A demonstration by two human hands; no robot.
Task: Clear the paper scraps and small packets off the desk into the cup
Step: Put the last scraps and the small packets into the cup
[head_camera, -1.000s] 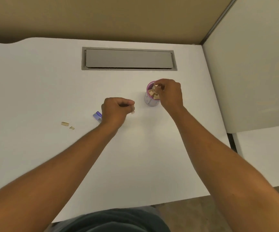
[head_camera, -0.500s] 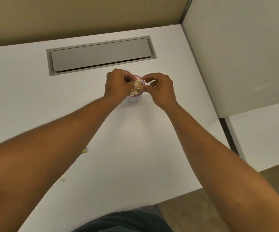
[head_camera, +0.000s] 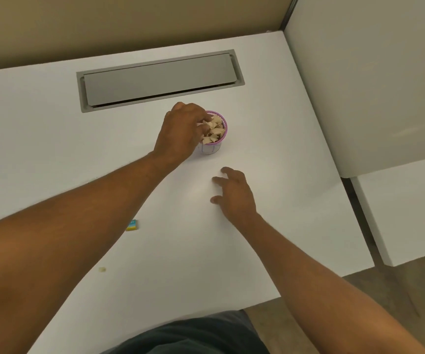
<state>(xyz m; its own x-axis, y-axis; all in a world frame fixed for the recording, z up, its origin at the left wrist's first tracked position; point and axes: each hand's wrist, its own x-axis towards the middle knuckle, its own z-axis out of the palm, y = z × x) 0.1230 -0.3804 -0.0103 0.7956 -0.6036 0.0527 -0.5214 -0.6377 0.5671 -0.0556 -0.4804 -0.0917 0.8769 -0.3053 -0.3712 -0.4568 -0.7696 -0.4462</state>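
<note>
A white table [head_camera: 270, 226] with a grey hatch [head_camera: 159, 79] set into it stands against a beige wall, with white panels to the right. The left hand [head_camera: 180, 132] is over the left side of the cup [head_camera: 212, 145], its fingers curled down into the brown paper scraps [head_camera: 214, 131] heaped in the cup's mouth; whether it pinches any of them cannot be told. The right hand [head_camera: 234, 192] is nearer the person, fingers spread and empty, low over bare table, apart from the cup. Further out, a small blue and yellow packet [head_camera: 131, 225] lies just beside the left forearm, and a tiny scrap [head_camera: 102, 269] lies nearer the table's front edge.
</note>
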